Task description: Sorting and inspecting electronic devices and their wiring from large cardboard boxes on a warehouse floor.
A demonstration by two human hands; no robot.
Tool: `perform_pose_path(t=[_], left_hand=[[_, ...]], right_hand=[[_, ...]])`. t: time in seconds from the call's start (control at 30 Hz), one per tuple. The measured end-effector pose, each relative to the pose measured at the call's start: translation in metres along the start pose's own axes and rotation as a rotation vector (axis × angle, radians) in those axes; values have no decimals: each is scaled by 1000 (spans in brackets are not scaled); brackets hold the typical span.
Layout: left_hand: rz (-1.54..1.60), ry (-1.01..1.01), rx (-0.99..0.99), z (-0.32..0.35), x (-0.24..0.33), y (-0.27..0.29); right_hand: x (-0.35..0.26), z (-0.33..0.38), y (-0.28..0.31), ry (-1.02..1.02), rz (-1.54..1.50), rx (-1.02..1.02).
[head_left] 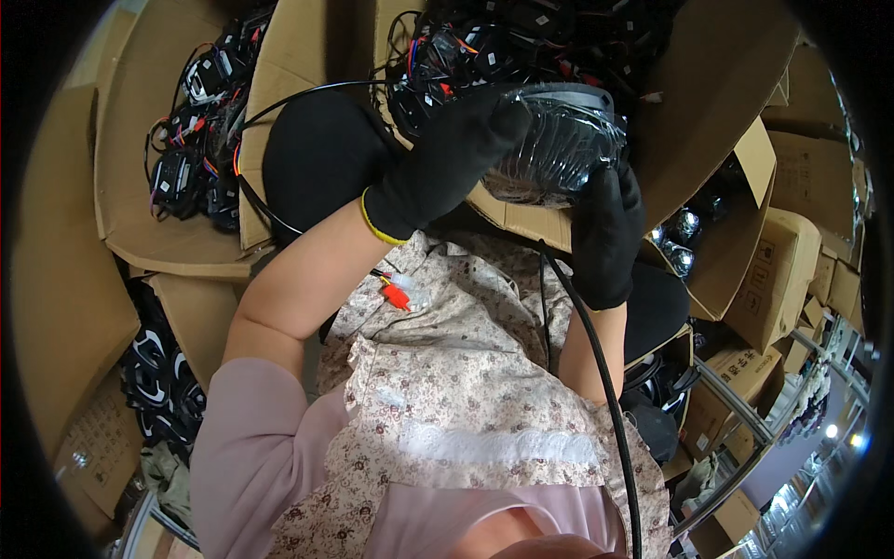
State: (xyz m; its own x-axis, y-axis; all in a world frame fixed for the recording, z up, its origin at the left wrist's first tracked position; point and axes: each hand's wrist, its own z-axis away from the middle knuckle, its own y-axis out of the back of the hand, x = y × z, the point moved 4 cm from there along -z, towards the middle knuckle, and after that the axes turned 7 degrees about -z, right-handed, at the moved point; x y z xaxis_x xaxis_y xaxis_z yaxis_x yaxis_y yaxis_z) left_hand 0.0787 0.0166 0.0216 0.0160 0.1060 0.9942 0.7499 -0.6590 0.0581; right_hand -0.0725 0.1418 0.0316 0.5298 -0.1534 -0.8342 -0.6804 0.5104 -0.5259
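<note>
Both my hands wear black gloves. Between them is a rounded black part in shiny, wrinkled clear film (563, 140), with a smooth dark grey rim along its top; its exact kind I cannot make out. My left hand (452, 163) is closed on its left side, thumb along the upper edge. On the lower right side, my right hand (607, 228) grips it with bent fingers. The part is held over the near edge of a cardboard box (535, 222). A red connector (396, 297) on thin wires lies on my flowered apron (447, 363).
Black devices with coloured wires (494, 56) fill the box ahead, and more (191, 177) fill a carton at left. A black cable (610, 391) runs past my right forearm. Stacked cartons (773, 279) and a metal rail (736, 399) stand at right. Black-and-white parts (154, 373) lie at lower left.
</note>
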Motion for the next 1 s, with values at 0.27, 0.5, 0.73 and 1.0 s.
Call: perform_pose_path(t=[0.27, 0.5, 0.73, 1.0], left_hand=[[36, -64, 19, 9, 16, -14], [146, 52, -22, 2, 25, -8], [315, 98, 43, 6, 20, -10], [387, 104, 36, 7, 13, -10]], right_hand=[[0, 10, -4, 19, -3, 59], [10, 2, -7, -32, -54, 70], [-4, -4, -28, 545, 528, 40], [-16, -7, -23, 381, 381, -9]])
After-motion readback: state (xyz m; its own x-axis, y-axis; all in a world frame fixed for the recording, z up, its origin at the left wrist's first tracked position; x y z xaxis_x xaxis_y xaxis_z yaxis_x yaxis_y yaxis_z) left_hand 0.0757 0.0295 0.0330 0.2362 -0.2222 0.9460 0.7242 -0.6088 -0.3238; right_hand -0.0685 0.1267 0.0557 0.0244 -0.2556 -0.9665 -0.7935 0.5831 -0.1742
